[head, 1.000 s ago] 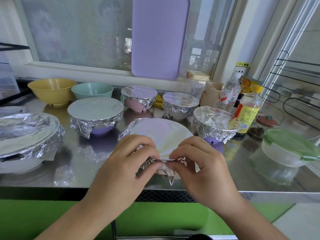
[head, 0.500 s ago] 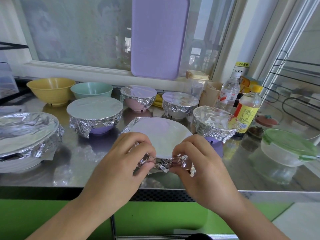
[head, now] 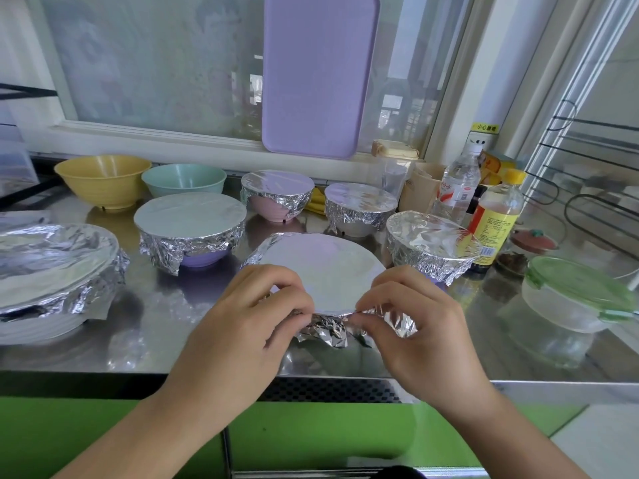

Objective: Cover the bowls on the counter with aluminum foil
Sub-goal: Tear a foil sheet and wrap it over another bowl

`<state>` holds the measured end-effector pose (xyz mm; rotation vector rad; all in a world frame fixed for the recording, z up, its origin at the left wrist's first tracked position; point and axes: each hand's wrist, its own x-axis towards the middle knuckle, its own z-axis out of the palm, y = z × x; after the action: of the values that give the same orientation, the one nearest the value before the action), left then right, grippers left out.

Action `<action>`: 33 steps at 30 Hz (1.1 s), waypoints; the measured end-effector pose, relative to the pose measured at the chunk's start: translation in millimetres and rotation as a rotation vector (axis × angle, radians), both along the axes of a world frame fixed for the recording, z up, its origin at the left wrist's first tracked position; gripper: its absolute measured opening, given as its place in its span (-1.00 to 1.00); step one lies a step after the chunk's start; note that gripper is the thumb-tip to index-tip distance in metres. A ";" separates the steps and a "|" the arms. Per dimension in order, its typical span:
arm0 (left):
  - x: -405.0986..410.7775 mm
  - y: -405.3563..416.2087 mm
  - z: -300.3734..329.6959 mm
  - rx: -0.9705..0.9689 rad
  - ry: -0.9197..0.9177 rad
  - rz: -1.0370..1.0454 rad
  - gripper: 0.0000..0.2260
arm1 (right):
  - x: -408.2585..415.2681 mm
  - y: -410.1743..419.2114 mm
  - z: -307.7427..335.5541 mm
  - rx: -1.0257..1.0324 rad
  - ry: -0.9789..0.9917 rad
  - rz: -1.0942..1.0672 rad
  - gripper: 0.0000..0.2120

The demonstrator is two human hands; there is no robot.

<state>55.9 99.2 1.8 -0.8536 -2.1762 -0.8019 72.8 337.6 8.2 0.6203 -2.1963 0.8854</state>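
Foil (head: 321, 271) now lower around bowl

left hand (head: 242, 326), right hand (head: 420, 326), fingers curled, pinching

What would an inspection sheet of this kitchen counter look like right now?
Surface: steel counter, shiny.
Job's things: front bowl foil-topped, near edge being crimped; six bowls foil-covered; yellow bowl and teal bowl uncovered.
Clutter: oil bottle, water bottle, green-lidded container.
Hands: left hand and right hand pinch the foil at the front bowl's near rim.
Cables: nothing seen.
Surroundings: window behind, purple cutting board leaning on it, wire rack at right.
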 end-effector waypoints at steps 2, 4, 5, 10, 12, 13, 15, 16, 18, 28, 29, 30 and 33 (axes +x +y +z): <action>-0.3 -2.5 1.5 -0.004 -0.025 0.001 -0.86 | -1.1 0.5 -1.4 0.000 -0.014 -0.016 -0.78; 2.2 -2.1 4.2 -0.002 -0.059 -0.006 -0.87 | -1.4 -3.2 -2.5 0.017 -0.016 -0.013 -0.76; 4.2 -0.2 5.7 -0.001 -0.069 -0.017 -0.89 | -1.5 -5.0 -2.9 0.020 -0.020 -0.009 -0.77; 4.7 12.3 8.3 -0.021 -0.039 -0.024 -0.87 | -1.5 -8.8 0.6 -0.038 -0.050 0.061 -0.83; 1.9 11.5 7.9 -0.010 -0.028 -0.015 -0.90 | -2.3 -5.8 1.4 -0.049 -0.064 0.073 -0.85; 0.6 10.5 7.5 -0.012 -0.019 -0.013 -0.92 | -2.9 -3.7 1.3 -0.046 -0.067 0.068 -0.84; -0.8 9.1 6.3 -0.032 0.005 -0.008 -0.94 | -3.9 1.2 1.0 -0.041 -0.070 0.045 -0.82; -1.5 8.9 5.9 -0.039 0.012 -0.005 -0.94 | -4.1 3.0 0.9 -0.039 -0.071 0.035 -0.80; -2.7 8.2 5.9 -0.050 0.016 -0.004 -0.94 | -3.7 4.7 1.3 -0.036 -0.075 0.036 -0.79; -7.3 0.4 8.2 -0.055 -0.023 -0.009 -0.90 | -6.8 7.8 4.3 0.019 -0.053 0.006 -0.81; -5.6 0.8 9.2 -0.058 -0.032 -0.007 -0.89 | -7.4 5.7 3.9 0.028 -0.031 -0.004 -0.80; -3.0 1.9 10.4 -0.061 -0.042 -0.012 -0.89 | -7.6 3.3 3.6 0.031 -0.013 -0.009 -0.80; 5.5 10.2 15.0 -0.075 -0.053 -0.048 -0.95 | -7.1 -4.2 3.2 0.022 0.001 0.010 -0.85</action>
<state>61.5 109.4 16.8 -0.9351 -2.2519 -0.7783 65.7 333.4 11.5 0.6423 -2.2065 0.8669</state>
